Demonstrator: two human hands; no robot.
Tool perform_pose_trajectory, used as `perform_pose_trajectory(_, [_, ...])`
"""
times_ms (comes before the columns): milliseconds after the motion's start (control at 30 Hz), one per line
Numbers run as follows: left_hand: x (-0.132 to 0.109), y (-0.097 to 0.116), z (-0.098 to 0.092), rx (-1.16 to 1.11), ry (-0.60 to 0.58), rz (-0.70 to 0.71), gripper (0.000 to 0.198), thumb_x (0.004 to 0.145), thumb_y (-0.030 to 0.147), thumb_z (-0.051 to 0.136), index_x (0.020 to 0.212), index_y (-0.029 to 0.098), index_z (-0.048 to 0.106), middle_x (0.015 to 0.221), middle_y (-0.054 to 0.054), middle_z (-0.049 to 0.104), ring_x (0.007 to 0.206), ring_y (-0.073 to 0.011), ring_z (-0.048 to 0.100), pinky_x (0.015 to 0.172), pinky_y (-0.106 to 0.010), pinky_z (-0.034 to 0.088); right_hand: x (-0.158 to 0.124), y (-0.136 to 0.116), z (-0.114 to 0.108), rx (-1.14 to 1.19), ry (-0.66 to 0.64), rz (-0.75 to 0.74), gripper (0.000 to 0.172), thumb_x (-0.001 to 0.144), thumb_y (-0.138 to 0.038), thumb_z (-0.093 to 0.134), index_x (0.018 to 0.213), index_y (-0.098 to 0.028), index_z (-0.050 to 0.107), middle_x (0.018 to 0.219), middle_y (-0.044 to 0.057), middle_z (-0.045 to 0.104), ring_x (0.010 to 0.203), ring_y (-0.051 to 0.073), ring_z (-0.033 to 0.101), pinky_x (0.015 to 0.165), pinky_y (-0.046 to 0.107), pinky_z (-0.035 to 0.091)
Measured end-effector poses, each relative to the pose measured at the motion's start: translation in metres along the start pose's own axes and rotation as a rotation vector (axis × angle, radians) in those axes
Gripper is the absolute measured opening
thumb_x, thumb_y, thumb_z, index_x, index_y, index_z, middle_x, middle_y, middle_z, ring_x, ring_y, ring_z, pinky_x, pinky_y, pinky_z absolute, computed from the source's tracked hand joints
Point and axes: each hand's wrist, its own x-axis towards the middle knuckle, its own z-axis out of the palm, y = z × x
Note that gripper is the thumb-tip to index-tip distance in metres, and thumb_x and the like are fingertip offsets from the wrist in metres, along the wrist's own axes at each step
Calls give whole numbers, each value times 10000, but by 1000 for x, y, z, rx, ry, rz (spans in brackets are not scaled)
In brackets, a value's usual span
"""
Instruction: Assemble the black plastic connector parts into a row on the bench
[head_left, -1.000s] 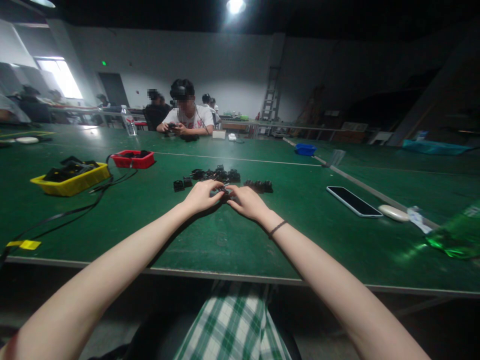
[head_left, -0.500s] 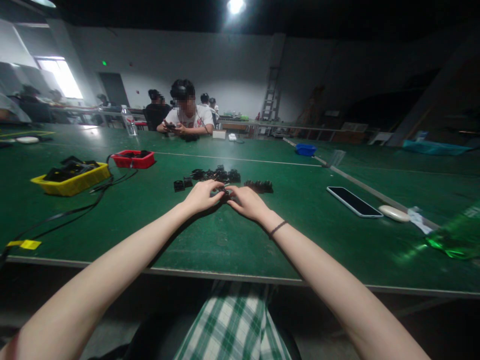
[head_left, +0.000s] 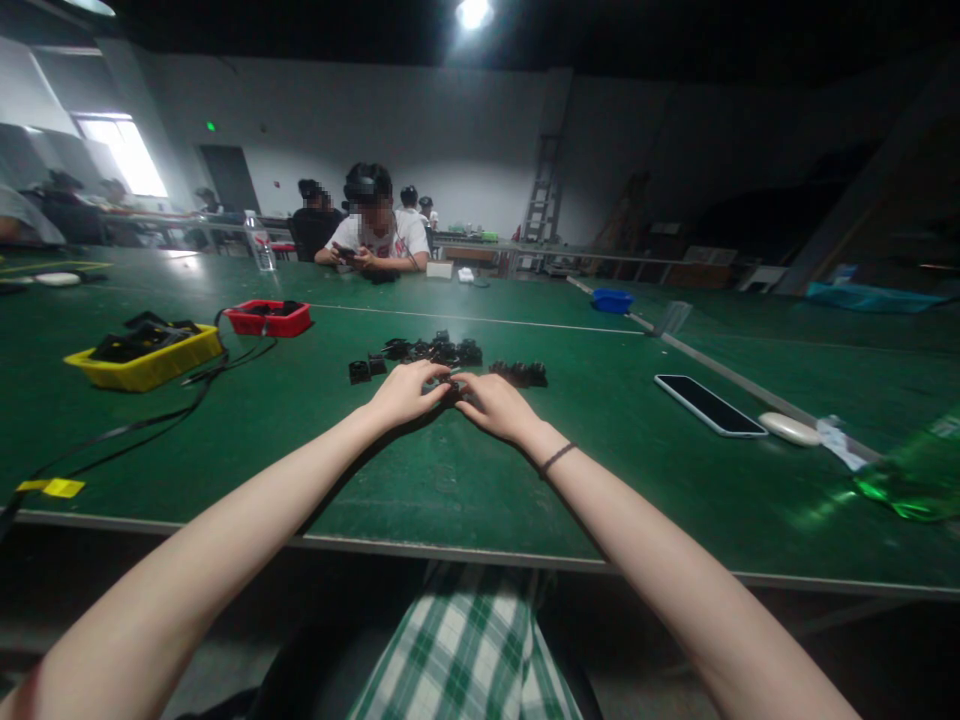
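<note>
My left hand [head_left: 409, 392] and my right hand [head_left: 493, 402] meet over the green table, fingertips almost touching. Between them they grip a small black plastic part [head_left: 451, 386], mostly covered by the fingers, so its exact kind cannot be made out. Just beyond the hands lies a loose pile of similar black parts [head_left: 439, 348]. A pair of black pieces [head_left: 360, 372] sits to the left of my left hand. Beside my right hand, on its far side, stands a tight row of black parts [head_left: 519, 373].
On the left are a yellow tray [head_left: 150, 372] and a red tray [head_left: 270, 322] holding black parts, with black cables [head_left: 199, 390] alongside. To the right lie a phone [head_left: 709, 405], a pale oval object [head_left: 789, 429] and a green bottle [head_left: 915, 470]. A person [head_left: 375, 235] sits across the table.
Both hands keep almost the same position and hold on the small black part. The whole view has shifted very slightly.
</note>
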Motion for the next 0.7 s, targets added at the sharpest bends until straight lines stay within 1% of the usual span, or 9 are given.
perform_pose_trajectory(300, [0, -1, 1, 10, -19, 10, 330, 890, 351, 527, 1139, 169, 641, 1104, -89, 685, 1001, -232, 645, 904, -362, 498, 1, -1, -1, 3, -6, 7, 324, 861, -206, 615, 1170, -137, 546, 995, 112, 705, 915, 224, 658, 816, 353, 474])
perform_pose_trajectory(500, [1, 0, 1, 12, -22, 10, 318, 885, 347, 540, 1137, 183, 645, 1102, -81, 685, 1007, -230, 643, 904, -353, 497, 0, 0, -1, -2, -5, -2, 337, 860, -206, 613, 1180, -128, 541, 1011, 116, 704, 923, 234, 658, 819, 356, 476])
perform_pose_trajectory(700, [0, 0, -1, 22, -17, 33, 330, 889, 366, 539, 1122, 163, 653, 1069, -92, 686, 978, -231, 645, 875, -347, 499, 0, -1, -1, -9, -3, -8, 313, 859, -201, 611, 1158, -125, 556, 1037, 124, 700, 922, 234, 658, 812, 350, 476])
